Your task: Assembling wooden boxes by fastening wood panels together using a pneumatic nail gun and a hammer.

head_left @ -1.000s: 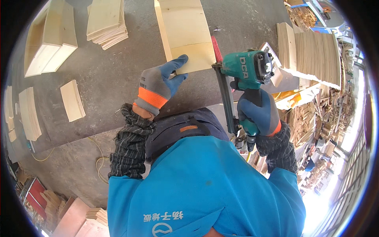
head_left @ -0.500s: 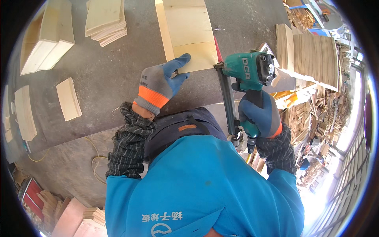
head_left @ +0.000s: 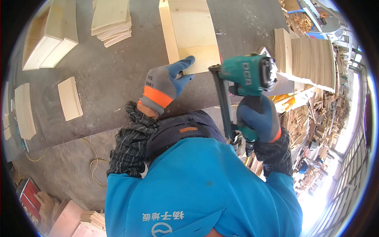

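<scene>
A long pale wooden box lies on the dark worktable with its short end toward me. My left hand, in a grey and blue glove with an orange cuff, is closed on that end, thumb and fingers gripping its board near the left corner. In my right hand, gloved alike, is a teal nail gun with a long dark magazine, the fingers wrapped round its handle. The gun's nose is close to the box's right near corner; blur hides whether the two touch.
Left on the worktable stand nested wooden boxes, a stack of thin boards and smaller piles of short boards. Right of it are tall board stacks and heaped wood offcuts. A yellow hose lies on the floor.
The nail gun, pressed at the box's right near corner before, has shifted slightly left and down and is blurred now. My left hand keeps its grip on the box end.
</scene>
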